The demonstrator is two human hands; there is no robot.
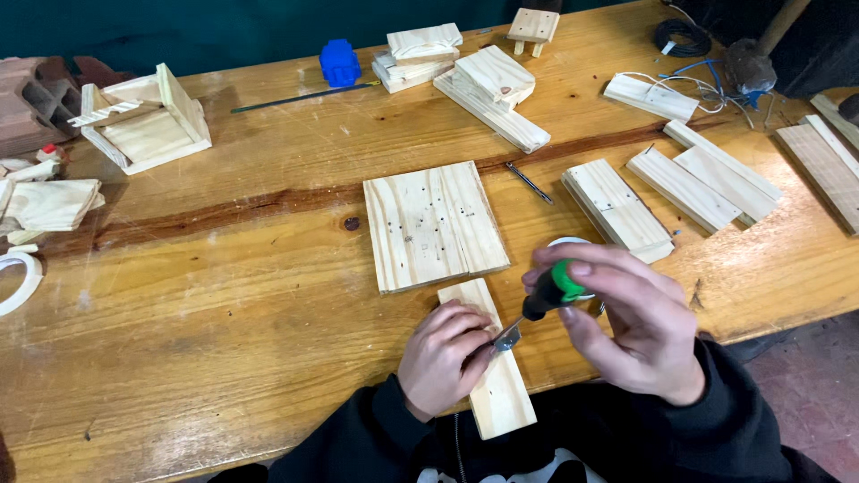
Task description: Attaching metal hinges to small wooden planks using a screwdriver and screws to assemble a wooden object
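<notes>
A wooden desk (224, 286) is lying strewn with pine offcuts, and the person is steadying a narrow slat (497, 376) at its near edge, long axis running away from them. The left hand (443, 356) is pinching the screwdriver (541, 302) tip against the slat while the right hand (626, 326) fingers are wrapping its green-capped handle, shaft slanting down-left. The wide panel (433, 225) just beyond is lying unjoined, so fastening looks barely begun.

Wooden workbench (224, 295), varnished, dark grain streak running L to R. Lying on it: nailed pine panel (434, 225) at centre, narrow pine slat (501, 394) at near edge just below it, drill bit (529, 182) to the panel's R, stacked slats (617, 210) beyond. Far side: blue plastic block (339, 63), open wooden box frame (143, 116) at L, pine offcuts (488, 89), cables (689, 40) at far R.
</notes>
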